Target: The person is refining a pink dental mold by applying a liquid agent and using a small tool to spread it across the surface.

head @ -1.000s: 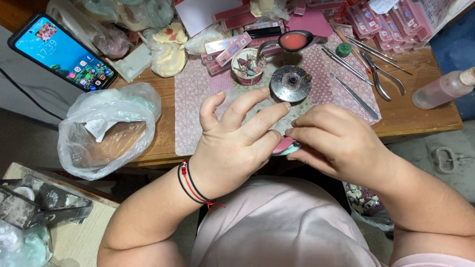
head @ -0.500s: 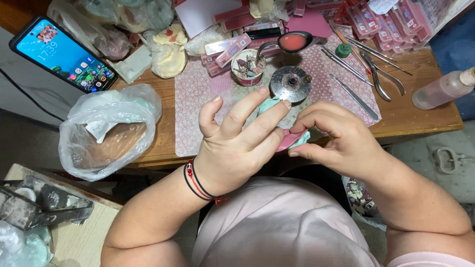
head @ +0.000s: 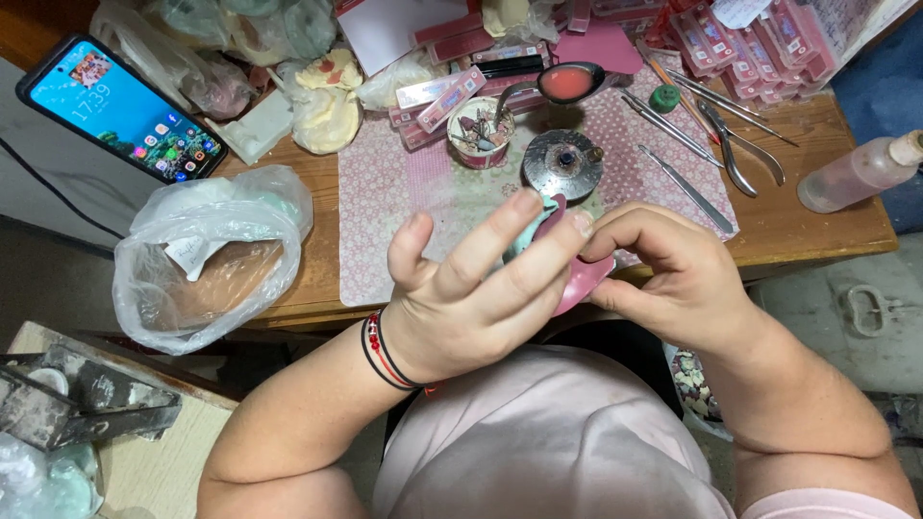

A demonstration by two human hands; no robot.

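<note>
My left hand (head: 476, 288), with red and black bands at the wrist, is raised over the desk's front edge, fingers spread. Between its fingertips and those of my right hand (head: 663, 274) sits a small pink curved piece (head: 582, 279) with a pale teal bit behind it. Both hands pinch this piece. Just beyond them a round metal dish (head: 562, 161) and a small round pot of tiny bits (head: 479, 133) rest on a pink patterned mat (head: 385, 207).
A phone (head: 120, 111) with a lit screen lies at the back left. A clear plastic bag (head: 207, 255) hangs over the desk's front left edge. Tweezers and pliers (head: 726, 135), a spoon with pink paste (head: 567, 82), pink boxes (head: 750, 43) and a bottle (head: 856, 173) lie right.
My hands have lifted slightly and parted. The left fingers have spread wider, and the pink piece now shows more between the fingertips.
</note>
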